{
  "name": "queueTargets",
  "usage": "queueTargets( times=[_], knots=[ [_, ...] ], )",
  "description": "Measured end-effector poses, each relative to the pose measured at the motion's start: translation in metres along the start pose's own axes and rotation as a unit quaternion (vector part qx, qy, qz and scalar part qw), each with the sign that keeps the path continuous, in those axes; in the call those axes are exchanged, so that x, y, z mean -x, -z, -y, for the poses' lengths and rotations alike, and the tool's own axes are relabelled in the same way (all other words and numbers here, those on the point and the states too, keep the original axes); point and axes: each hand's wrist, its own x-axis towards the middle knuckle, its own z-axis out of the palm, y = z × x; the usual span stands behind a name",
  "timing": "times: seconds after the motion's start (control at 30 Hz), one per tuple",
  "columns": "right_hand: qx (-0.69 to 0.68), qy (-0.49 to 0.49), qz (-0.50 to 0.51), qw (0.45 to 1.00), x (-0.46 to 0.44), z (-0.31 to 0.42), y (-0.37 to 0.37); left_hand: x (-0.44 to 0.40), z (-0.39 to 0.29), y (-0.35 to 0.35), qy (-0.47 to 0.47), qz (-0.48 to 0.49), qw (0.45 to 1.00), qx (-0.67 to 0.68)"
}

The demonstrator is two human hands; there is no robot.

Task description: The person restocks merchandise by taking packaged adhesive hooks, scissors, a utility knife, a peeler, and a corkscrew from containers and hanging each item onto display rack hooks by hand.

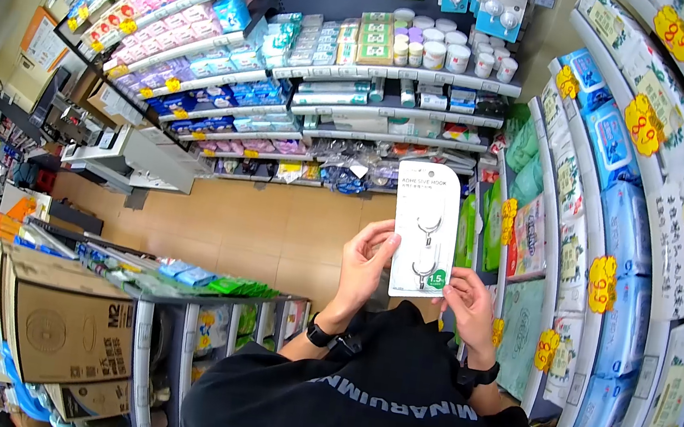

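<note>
A white blister pack of adhesive hooks is held upright in front of my chest. Two metal hooks sit one above the other in it, and a green "1.5" label marks its lower right corner. My left hand pinches the pack's left edge, thumb in front. At the lower right corner my right hand grips it between thumb and fingers. Both wrists wear black bands.
Curved shelves with jars and packs stand ahead. Wet-wipe packs fill the right shelves. Hook packs hang at the top. A cardboard box is lower left, and tiled floor lies between the shelves.
</note>
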Motion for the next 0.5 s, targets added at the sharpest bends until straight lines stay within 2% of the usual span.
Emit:
queueTargets(
  times=[0.37,0.5],
  knots=[
    [0.017,0.068,-0.033,0.997,-0.142,0.036,-0.004,-0.143,-0.033,0.006,-0.051,0.042,0.998,0.018],
    [0.011,0.091,-0.056,0.994,-0.195,0.04,-0.007,-0.194,-0.041,0.016,-0.038,0.062,0.997,0.001]
  ],
)
